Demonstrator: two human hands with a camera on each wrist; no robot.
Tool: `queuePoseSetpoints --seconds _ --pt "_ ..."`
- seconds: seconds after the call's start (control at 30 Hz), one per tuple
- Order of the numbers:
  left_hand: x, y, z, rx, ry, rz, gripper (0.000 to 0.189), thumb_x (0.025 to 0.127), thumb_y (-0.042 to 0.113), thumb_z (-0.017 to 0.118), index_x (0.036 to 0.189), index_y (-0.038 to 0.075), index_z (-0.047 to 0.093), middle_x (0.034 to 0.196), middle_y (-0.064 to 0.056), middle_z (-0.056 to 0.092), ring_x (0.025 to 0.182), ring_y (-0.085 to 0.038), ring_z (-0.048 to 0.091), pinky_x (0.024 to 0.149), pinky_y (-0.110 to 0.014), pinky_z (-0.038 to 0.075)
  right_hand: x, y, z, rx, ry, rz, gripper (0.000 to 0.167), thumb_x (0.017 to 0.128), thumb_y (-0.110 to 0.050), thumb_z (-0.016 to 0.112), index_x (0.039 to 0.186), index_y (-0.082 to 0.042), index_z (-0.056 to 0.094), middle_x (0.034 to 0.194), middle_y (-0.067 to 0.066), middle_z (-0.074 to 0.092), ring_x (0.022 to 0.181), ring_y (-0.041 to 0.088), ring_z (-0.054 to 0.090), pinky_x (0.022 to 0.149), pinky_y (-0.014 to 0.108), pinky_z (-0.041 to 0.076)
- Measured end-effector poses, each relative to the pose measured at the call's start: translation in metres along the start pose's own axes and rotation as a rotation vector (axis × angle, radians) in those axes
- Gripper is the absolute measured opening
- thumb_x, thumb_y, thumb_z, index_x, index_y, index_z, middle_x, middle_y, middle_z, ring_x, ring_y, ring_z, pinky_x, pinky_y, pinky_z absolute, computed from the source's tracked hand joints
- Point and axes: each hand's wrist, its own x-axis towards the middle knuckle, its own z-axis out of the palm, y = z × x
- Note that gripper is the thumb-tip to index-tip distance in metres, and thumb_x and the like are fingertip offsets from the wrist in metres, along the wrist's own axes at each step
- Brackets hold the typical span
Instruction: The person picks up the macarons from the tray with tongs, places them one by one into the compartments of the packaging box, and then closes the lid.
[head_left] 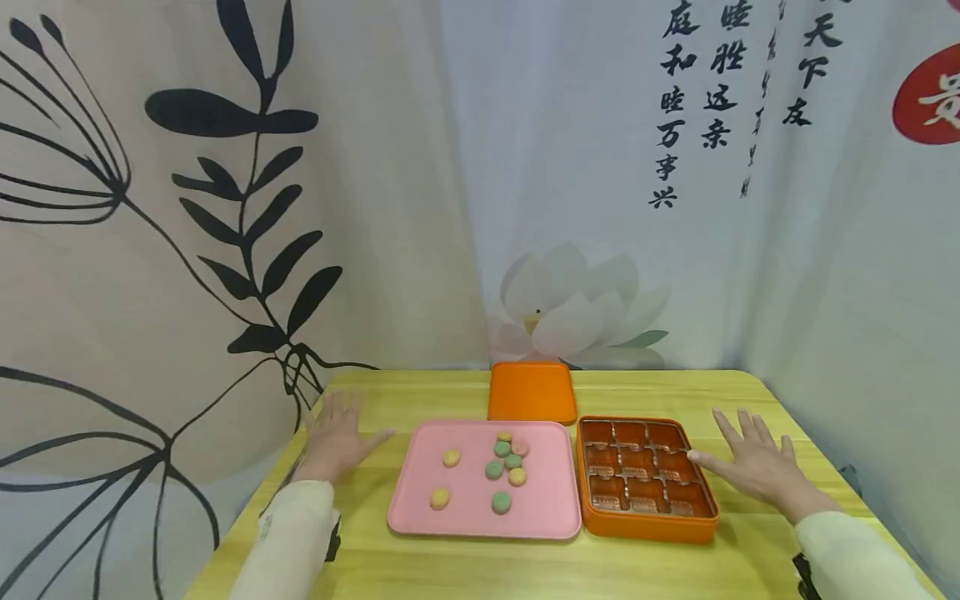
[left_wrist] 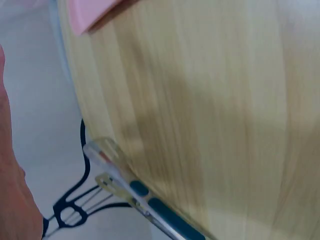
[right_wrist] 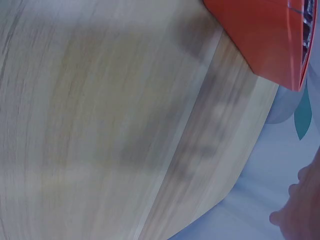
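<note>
My left hand [head_left: 336,440] is held over the table's left side with fingers spread, holding nothing. Metal tongs with teal grips [left_wrist: 170,217] lie by the table edge below it in the left wrist view; the hand mostly hides them in the head view. A pink tray [head_left: 465,517] carries several small round macaron-like pieces: yellow ones [head_left: 439,498], green ones [head_left: 501,502] and a pink one [head_left: 520,447]. To its right stands an orange box [head_left: 652,525] with a clear compartment insert [head_left: 637,462]. My right hand [head_left: 761,462], fingers apart and holding nothing, is just right of this box.
A flat orange lid [head_left: 532,392] lies behind the tray at the table's back edge. The yellow wood-grain table [head_left: 420,562] has printed curtains [head_left: 397,208] behind it and along its sides.
</note>
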Motion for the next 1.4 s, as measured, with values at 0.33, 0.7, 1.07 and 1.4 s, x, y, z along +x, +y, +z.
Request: queuePoseSetpoints --seconds 0.33,0.7,1.07,1.4 --pt "-0.011 -0.036 -0.014 -0.051 0.016 -0.048 0.116 0.087 0.076 0.049 0.153 -0.010 0.011 0.153 -0.043 0.003 0.141 -0.058 -0.002 0.102 -0.076 -0.007 -0.008 -0.010 0.006 0.037 0.007 -0.029 0.099 0.093 -0.062 0.056 0.157 -0.001 0.013 0.152 0.042 0.009 0.138 0.061 0.007 0.096 0.081 0.000" --pt "-0.030 -0.072 -0.013 -0.104 -0.021 -0.145 0.119 0.088 0.077 0.045 0.152 -0.011 -0.001 0.152 -0.043 0.002 0.139 -0.060 0.002 0.100 -0.078 -0.004 -0.017 -0.016 0.019 0.071 0.001 -0.065 0.103 0.092 -0.057 0.061 0.156 0.004 0.009 0.150 0.043 0.013 0.133 0.064 0.017 0.095 0.081 0.015" --pt "-0.039 -0.084 -0.014 -0.170 -0.077 -0.250 0.122 0.086 0.080 0.045 0.151 -0.013 0.000 0.151 -0.044 0.002 0.137 -0.062 0.003 0.103 -0.076 -0.002 -0.023 -0.020 0.027 0.227 -0.057 -0.096 0.106 0.091 -0.047 0.068 0.154 0.008 0.003 0.150 0.046 0.008 0.130 0.068 0.016 0.093 0.079 0.025" --pt "-0.043 -0.096 -0.011 -0.272 -0.112 -0.350 0.123 0.085 0.079 0.049 0.153 -0.010 -0.001 0.152 -0.043 0.004 0.137 -0.062 0.004 0.104 -0.075 0.002 -0.021 -0.022 0.035 0.368 -0.116 -0.054 0.110 0.091 -0.042 0.070 0.153 0.009 -0.005 0.151 0.045 0.005 0.131 0.067 0.013 0.096 0.077 0.024"
